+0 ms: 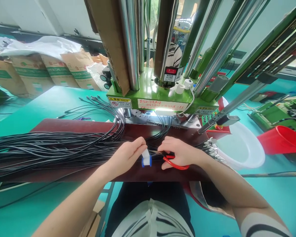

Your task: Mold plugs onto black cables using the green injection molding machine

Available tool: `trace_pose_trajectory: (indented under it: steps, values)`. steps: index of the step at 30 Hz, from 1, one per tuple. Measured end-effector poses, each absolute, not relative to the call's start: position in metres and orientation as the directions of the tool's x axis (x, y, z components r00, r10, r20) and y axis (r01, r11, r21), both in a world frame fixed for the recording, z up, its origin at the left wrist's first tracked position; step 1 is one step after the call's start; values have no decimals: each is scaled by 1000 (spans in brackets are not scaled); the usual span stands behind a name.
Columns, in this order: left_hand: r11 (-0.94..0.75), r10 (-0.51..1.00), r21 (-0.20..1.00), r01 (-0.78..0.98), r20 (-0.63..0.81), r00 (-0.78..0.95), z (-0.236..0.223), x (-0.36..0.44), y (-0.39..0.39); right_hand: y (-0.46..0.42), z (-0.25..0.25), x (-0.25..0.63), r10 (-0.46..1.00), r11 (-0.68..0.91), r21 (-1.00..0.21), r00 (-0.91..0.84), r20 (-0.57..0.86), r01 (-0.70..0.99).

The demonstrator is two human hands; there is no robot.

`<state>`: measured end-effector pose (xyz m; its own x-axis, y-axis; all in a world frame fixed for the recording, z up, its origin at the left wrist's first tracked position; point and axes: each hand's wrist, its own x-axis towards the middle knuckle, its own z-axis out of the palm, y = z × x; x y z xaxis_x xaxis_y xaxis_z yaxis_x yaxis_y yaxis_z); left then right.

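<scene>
My left hand is closed on a small roll of white tape with a blue core, and a short strip is pulled up between its fingers. My right hand grips red-handled scissors, their tip pointing at the tape. Both hands rest on a dark red work board over a thick bundle of black cables that runs off to the left. Some cables curve up into the green press machine just behind my hands.
A white plastic basin and a red bucket stand to the right. Metal-tipped cable ends lie by the basin. Brown paper sacks line the back left. Steel columns rise from the machine.
</scene>
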<state>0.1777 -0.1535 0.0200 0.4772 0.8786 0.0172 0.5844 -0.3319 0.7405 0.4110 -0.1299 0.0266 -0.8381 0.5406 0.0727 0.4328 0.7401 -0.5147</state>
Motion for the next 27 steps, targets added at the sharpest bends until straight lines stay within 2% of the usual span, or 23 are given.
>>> trace_pose_trajectory:
  steps: [5, 13, 22, 27]
  values:
    - [-395, 884, 679, 619, 96, 458, 15, 185, -155, -130, 30, 403, 518, 777, -437, -855, 35, 453]
    - [-406, 853, 700, 587, 60, 518, 14, 186, -154, -126, 34, 399, 413, 828, -407, -911, -23, 386]
    - [-383, 883, 719, 580, 101, 457, 8, 189, -157, -133, 26, 400, 500, 742, -497, -865, -39, 450]
    - [-401, 876, 702, 588, 106, 471, 7, 193, -156, -140, 25, 399, 530, 752, -439, -847, -40, 492]
